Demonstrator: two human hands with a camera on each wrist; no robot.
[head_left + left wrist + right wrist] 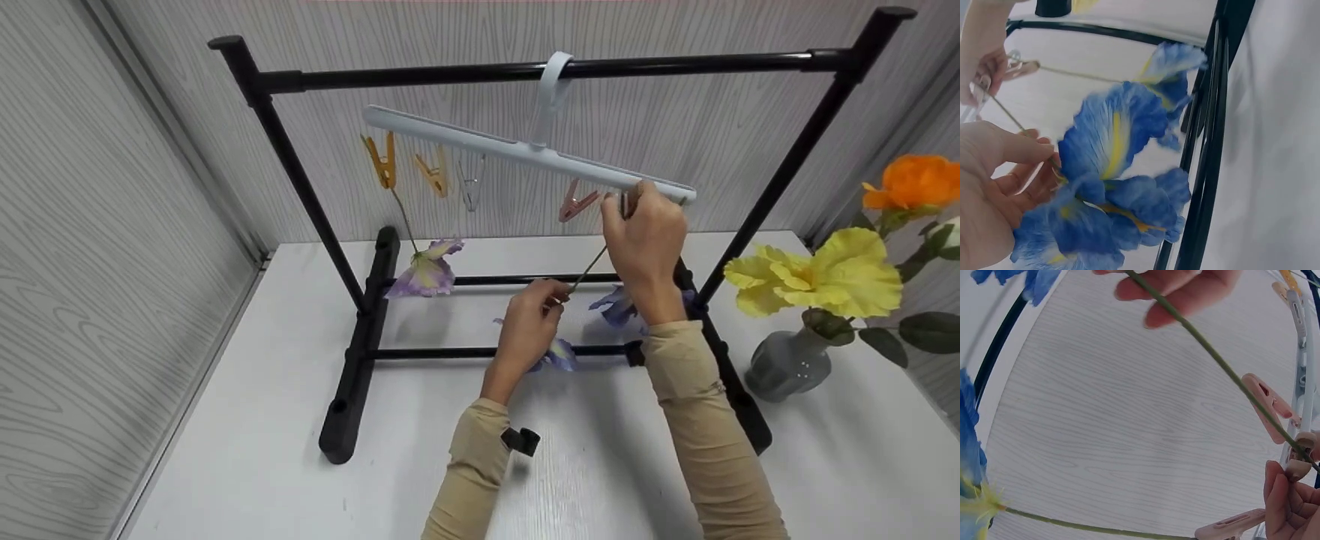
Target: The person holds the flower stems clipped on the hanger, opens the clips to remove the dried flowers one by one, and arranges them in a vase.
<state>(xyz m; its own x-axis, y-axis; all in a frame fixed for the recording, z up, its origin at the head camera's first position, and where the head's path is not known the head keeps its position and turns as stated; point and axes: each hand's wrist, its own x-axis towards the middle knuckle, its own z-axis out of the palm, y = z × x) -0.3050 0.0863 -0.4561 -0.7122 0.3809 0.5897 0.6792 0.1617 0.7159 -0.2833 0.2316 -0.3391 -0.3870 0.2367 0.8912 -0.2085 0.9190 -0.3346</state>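
Note:
My left hand [529, 322] pinches the thin green stem [1213, 354] of a blue iris [1112, 135], an artificial-looking flower with yellow streaks, close above its bloom. From there the stem slants up to my right hand [645, 240], at the low right end of a tilted pale hanger [457, 142]. My right fingers pinch a small pale clothespin [1299, 467], and the stem's upper end passes right at it. Beside it hangs a pink clothespin [1266, 405]. A second blue iris [1171, 73] hangs by its stem from another clothespin [1230, 524], partly hidden behind my right arm in the head view.
The hanger hooks over a black rack [427, 73]. On its left side, an orange clothespin [382, 161] holds a purple flower [427, 271]; a yellow clothespin [433, 174] and a grey one [471, 184] hang nearby. A grey vase [787, 364] with yellow and orange flowers stands right.

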